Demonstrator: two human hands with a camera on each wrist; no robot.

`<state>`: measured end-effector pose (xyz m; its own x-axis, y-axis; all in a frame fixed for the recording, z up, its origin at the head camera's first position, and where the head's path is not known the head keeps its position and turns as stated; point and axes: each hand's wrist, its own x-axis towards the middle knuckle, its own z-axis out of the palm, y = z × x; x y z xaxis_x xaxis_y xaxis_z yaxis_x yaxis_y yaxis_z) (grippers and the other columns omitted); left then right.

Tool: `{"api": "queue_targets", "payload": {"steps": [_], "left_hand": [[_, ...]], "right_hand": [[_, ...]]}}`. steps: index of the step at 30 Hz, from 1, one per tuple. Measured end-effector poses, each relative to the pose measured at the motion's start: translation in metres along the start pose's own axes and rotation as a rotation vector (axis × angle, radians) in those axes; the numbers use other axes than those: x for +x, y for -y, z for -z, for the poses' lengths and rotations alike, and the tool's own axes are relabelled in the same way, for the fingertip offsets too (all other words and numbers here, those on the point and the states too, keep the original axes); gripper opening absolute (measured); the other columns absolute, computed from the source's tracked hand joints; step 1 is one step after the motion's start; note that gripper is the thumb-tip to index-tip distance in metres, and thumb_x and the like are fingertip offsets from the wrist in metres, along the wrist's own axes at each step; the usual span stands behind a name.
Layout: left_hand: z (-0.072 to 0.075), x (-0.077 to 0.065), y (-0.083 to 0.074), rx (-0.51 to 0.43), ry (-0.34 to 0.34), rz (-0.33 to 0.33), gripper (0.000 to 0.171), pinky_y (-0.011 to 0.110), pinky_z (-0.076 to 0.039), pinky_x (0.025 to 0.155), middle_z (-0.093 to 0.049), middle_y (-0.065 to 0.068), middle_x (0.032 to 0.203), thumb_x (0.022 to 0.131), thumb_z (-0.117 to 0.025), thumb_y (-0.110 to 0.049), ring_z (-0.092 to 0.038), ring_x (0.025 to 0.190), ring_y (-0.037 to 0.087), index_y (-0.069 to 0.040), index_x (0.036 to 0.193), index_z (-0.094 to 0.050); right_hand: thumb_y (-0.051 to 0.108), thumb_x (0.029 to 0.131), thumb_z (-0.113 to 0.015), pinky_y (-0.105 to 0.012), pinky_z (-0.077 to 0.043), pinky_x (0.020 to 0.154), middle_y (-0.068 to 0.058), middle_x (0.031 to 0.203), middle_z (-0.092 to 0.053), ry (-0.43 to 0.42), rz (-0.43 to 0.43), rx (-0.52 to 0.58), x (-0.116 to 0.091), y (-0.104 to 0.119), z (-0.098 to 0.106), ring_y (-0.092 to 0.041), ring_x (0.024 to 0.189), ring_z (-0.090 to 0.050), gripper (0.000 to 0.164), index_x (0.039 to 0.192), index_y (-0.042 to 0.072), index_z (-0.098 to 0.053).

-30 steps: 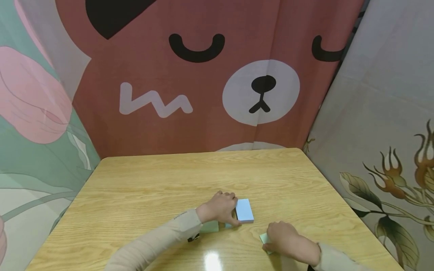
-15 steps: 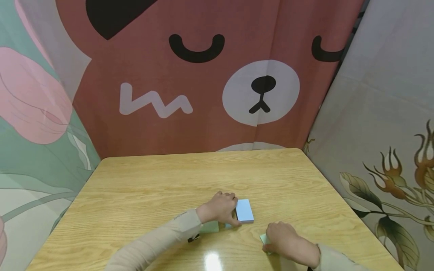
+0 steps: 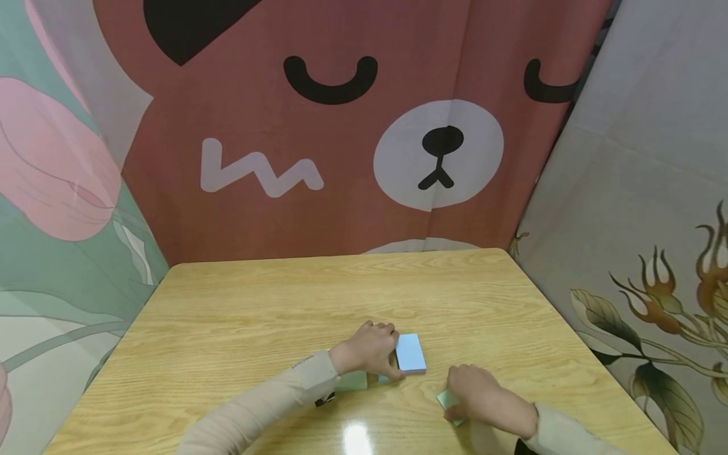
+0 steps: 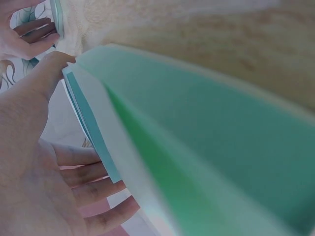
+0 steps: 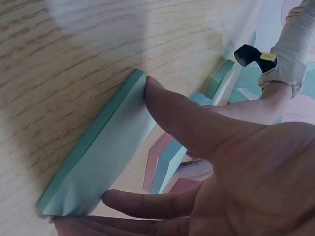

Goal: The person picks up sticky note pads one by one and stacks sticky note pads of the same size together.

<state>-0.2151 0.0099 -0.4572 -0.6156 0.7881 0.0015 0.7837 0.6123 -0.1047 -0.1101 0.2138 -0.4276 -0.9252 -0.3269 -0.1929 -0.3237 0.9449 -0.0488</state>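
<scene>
My left hand (image 3: 368, 349) rests at the middle of the table, thumb on the near edge and fingers on the far edge of blue sticky note pads; the light blue pad (image 3: 411, 352) shows to its right. A teal-blue pad (image 4: 91, 120) lies between thumb and fingers in the left wrist view. Just under the left wrist sits a green sticky note pad (image 3: 352, 380), its top sheet lifted at one side. Farther right, my right hand (image 3: 479, 393) pinches a light green sticky note pad (image 5: 101, 147) by its edges, low over the table.
The wooden table (image 3: 273, 303) stretches away beyond both hands. A pink pad (image 5: 156, 160) lies against the blue one in the right wrist view. A printed bear curtain (image 3: 341, 221) hangs behind the table's far edge, with floral cloth (image 3: 637, 189) along the right side.
The right hand has shifted slightly forward, and more of its green pad shows, moved a little to the right. My left hand and the other pads have stayed put.
</scene>
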Motion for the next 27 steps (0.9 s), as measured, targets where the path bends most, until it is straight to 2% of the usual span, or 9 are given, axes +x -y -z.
{"api": "queue_targets", "payload": {"steps": [18,24,27], "left_hand": [[0.0016,-0.0005,-0.0005,-0.017,0.003,0.0,0.071,0.036,-0.043,0.072,-0.055,0.0,0.094,0.067,-0.05,-0.071,-0.052,0.08,0.013,-0.011,0.103,-0.059],[0.0018,-0.0008,-0.0006,-0.002,-0.007,-0.01,0.071,0.035,-0.044,0.069,-0.055,0.0,0.092,0.068,-0.049,-0.072,-0.052,0.078,0.013,-0.01,0.102,-0.059],[0.0012,-0.0003,-0.0002,0.0,-0.014,-0.011,0.071,0.035,-0.044,0.069,-0.055,0.0,0.092,0.068,-0.049,-0.072,-0.052,0.077,0.013,-0.01,0.101,-0.059]], "right_hand": [[0.039,0.055,-0.08,-0.031,-0.036,0.048,-0.004,0.069,-0.043,0.034,0.03,0.071,0.0044,-0.0061,0.0028,-0.017,0.061,-0.041,0.054,0.083,0.003,-0.05],[0.041,0.053,-0.081,-0.04,-0.044,0.055,-0.016,0.082,-0.05,0.034,0.047,0.058,0.0059,-0.008,0.0043,-0.026,0.068,-0.049,0.066,0.092,-0.002,-0.05],[0.042,0.053,-0.08,-0.039,-0.044,0.054,-0.017,0.083,-0.05,0.036,0.051,0.048,0.0063,-0.0086,0.0044,-0.026,0.068,-0.05,0.068,0.094,-0.002,-0.049]]}}
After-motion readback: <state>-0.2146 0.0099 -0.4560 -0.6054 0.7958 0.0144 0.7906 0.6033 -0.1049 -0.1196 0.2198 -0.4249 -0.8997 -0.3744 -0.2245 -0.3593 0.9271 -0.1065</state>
